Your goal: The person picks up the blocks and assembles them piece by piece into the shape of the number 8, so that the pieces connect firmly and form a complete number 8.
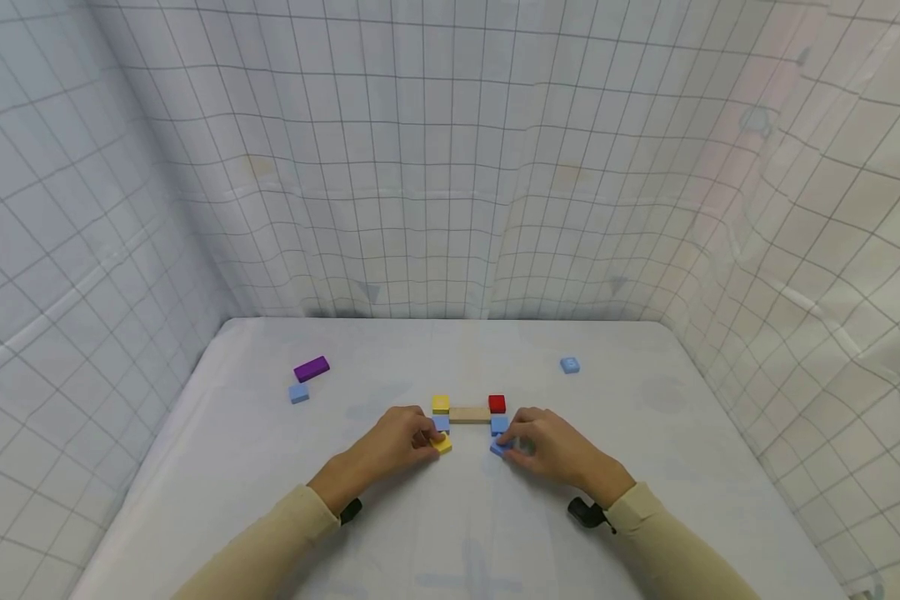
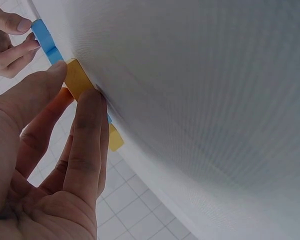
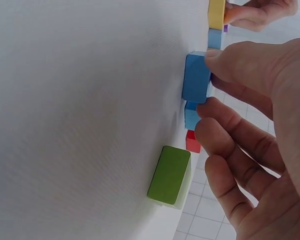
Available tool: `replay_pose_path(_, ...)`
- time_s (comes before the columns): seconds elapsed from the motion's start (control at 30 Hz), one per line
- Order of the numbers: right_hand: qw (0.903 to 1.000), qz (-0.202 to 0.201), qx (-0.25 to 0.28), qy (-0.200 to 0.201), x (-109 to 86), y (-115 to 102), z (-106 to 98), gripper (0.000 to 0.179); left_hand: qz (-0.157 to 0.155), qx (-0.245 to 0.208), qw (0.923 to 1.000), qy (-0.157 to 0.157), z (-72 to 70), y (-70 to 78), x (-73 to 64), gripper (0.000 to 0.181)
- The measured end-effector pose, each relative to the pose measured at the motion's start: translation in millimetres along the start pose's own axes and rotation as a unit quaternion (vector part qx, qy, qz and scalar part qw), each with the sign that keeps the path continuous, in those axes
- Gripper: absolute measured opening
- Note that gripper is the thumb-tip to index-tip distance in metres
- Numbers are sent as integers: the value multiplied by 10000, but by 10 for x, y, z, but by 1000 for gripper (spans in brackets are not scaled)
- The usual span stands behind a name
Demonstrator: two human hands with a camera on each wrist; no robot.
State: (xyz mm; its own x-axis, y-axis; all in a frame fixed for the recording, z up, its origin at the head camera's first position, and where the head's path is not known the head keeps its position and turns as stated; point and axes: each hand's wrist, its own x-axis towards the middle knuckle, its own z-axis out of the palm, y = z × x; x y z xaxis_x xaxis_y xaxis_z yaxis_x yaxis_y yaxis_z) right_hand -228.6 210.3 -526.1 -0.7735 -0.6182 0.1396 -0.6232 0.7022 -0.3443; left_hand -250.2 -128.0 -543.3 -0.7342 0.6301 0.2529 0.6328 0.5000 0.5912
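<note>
My left hand [image 1: 390, 442] pinches a yellow block [image 2: 79, 80] between thumb and fingers, low over the table. Opposite it, my right hand [image 1: 562, 452] has thumb and fingers on the sides of a blue block [image 3: 196, 77]. Just beyond these blocks, a blue block [image 1: 441, 423] and a second yellow block [image 1: 440, 404] line up on the left. On the right, another blue block [image 1: 499, 425] and a red block [image 1: 497, 404] form a matching line. A tan plank [image 1: 469, 415] lies crosswise between the two lines. Beside my right fingers stands a green block [image 3: 169, 175], mostly hidden in the head view.
At the far left of the white table [image 1: 390, 550] lie a purple block [image 1: 312, 368] and a light blue block [image 1: 298, 393]. Another light blue block [image 1: 569, 365] is at the far right. Grid-patterned curtains [image 1: 450, 167] hang around the back and sides.
</note>
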Motion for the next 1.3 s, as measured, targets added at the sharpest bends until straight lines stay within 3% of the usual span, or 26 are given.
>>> replay_pose_path(0.23, 10000, -20, -4, 29, 3, -2, 3, 18, -430, 140, 9988, -202, -89, 196, 6, 12)
replay_pose_path(0.43, 10000, 52, 41, 2, -3, -8, -1, 19, -217, 71, 9997, -90, -16, 54, 4, 12)
replay_pose_path(0.47, 10000, 42, 53, 15, -5, -7, -2, 19, -43, 75, 10000, -45, 20, -38, -13, 13)
replay_pose_path(0.53, 9999, 4, 64, 82, -15, -6, -11, 20, -67, 55, 9999, -52, 27, -45, -17, 14)
replay_pose_path(0.57, 9999, -30, 78, 133, -21, -2, -17, 20, -168, 6, 9998, -97, -21, 42, -22, 14)
replay_pose_path(0.67, 9993, -127, 71, 333, -49, 34, -39, 19, -344, 51, 9993, -164, -34, 84, -20, 14)
replay_pose_path(0.73, 9990, -112, 26, 442, -76, 66, -61, 20, -595, 88, 9979, -227, -73, 188, -6, 15)
replay_pose_path(1.07, 9969, 626, -277, 394, -262, 256, -167, 28, -710, 155, 9969, -316, -85, 213, 5, 13)
replay_pose_path(1.3, 9958, 803, -50, 447, -296, 319, -147, 27, -755, 127, 9965, -331, -64, 198, 10, 12)
